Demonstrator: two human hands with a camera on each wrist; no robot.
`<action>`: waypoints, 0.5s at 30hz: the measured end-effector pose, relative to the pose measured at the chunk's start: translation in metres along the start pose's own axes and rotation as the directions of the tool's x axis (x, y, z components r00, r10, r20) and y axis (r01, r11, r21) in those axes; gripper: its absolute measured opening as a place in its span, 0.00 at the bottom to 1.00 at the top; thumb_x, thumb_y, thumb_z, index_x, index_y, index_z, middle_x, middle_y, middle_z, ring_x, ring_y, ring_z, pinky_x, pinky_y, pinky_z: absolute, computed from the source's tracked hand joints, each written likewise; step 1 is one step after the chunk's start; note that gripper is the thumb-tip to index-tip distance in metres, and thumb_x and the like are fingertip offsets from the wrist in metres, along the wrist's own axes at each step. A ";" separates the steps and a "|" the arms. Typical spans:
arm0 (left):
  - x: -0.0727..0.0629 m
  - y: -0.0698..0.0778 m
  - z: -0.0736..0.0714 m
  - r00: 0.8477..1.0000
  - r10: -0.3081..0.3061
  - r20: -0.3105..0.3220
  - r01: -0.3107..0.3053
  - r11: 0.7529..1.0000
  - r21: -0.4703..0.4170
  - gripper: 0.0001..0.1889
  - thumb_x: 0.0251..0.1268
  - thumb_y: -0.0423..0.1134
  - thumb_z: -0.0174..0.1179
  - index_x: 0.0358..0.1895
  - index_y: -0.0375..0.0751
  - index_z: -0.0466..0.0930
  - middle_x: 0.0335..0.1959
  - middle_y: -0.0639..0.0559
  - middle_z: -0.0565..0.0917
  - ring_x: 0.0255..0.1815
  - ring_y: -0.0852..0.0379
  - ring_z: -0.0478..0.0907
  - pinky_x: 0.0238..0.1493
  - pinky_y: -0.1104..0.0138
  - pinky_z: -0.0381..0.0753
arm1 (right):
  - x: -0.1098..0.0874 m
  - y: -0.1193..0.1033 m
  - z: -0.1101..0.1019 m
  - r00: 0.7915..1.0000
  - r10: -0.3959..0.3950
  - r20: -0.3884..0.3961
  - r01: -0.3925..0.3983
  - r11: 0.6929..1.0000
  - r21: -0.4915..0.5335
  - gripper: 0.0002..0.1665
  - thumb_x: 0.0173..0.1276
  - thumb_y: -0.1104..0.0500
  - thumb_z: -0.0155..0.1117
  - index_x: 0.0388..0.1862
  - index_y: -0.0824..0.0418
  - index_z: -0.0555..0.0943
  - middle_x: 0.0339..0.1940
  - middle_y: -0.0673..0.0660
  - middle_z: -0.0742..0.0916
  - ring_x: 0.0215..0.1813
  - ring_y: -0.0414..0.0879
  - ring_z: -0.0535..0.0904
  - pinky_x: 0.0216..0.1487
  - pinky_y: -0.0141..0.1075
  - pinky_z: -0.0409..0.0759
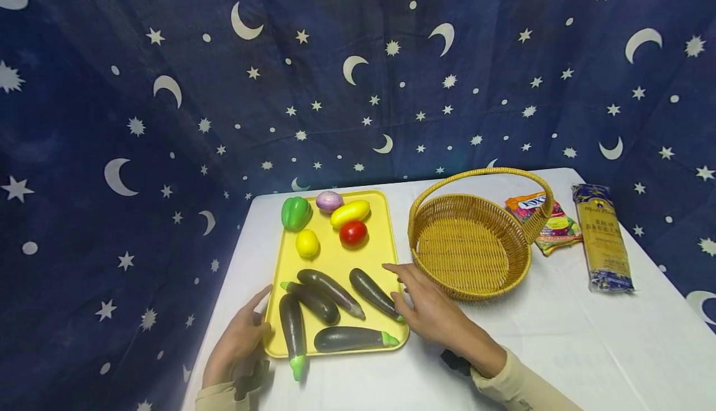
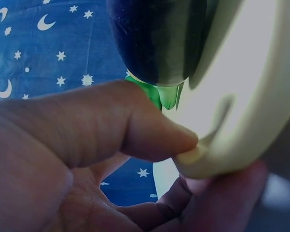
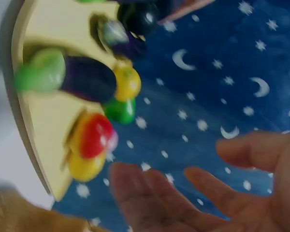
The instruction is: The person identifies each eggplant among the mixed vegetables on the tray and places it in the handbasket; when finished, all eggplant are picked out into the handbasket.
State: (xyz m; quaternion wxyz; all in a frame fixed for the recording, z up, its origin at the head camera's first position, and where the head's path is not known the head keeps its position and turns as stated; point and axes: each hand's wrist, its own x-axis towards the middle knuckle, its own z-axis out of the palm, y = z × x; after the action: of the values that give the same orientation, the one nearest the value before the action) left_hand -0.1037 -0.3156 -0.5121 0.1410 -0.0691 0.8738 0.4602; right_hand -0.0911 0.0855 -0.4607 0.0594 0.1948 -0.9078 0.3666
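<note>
A yellow tray (image 1: 347, 268) lies on the table, bearing several dark eggplants (image 1: 331, 290) with green stems. At its far end sit a green bell pepper (image 1: 296, 213), a purple onion (image 1: 329, 201), a long yellow fruit or vegetable (image 1: 350, 213), a red tomato (image 1: 353, 234) and a lemon (image 1: 307, 244). My left hand (image 1: 239, 335) pinches the tray's left rim between thumb and fingers, seen close up in the left wrist view. Beside the right rim hovers my right hand (image 1: 431, 305), its fingers spread and holding nothing, near one eggplant (image 1: 373, 293).
Right of the tray stands a wicker basket (image 1: 470, 252) with a tall arched handle. Behind it lies a FOX'S candy bag (image 1: 559, 227), and farther right a long pasta packet (image 1: 603, 240). A dark star-and-moon cloth (image 1: 358, 112) hangs behind the white table (image 1: 559, 342).
</note>
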 end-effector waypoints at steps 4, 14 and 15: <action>-0.003 -0.003 0.001 1.000 -0.008 -0.001 0.008 1.000 0.012 0.51 0.53 0.21 0.59 0.86 0.49 0.58 0.34 0.41 0.88 0.28 0.51 0.82 0.24 0.64 0.80 | 0.011 0.003 0.027 0.989 0.040 0.140 -0.031 0.997 -0.065 0.35 0.77 0.58 0.66 0.81 0.56 0.69 0.67 0.60 0.82 0.62 0.51 0.81 0.56 0.46 0.85; -0.002 0.000 -0.001 1.000 0.008 -0.002 -0.007 1.000 0.023 0.51 0.54 0.22 0.59 0.86 0.49 0.58 0.37 0.40 0.88 0.29 0.52 0.82 0.26 0.63 0.82 | 0.027 0.010 0.059 0.967 0.028 0.252 0.001 0.993 -0.116 0.36 0.76 0.61 0.64 0.82 0.56 0.69 0.58 0.64 0.82 0.58 0.53 0.80 0.48 0.44 0.82; -0.001 0.001 -0.001 1.000 0.011 -0.001 -0.011 1.000 0.025 0.51 0.54 0.22 0.59 0.86 0.49 0.58 0.37 0.39 0.88 0.30 0.52 0.82 0.26 0.63 0.82 | 0.027 0.011 0.060 0.966 0.033 0.256 -0.004 0.994 -0.111 0.37 0.76 0.61 0.64 0.82 0.56 0.69 0.57 0.63 0.82 0.55 0.52 0.79 0.46 0.42 0.81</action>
State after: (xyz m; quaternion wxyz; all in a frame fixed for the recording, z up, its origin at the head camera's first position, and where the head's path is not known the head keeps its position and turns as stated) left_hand -0.1028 -0.3160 -0.5104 0.1390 -0.0627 0.8800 0.4498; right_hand -0.1182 0.0428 -0.5040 -0.0518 0.2288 -0.9283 0.2884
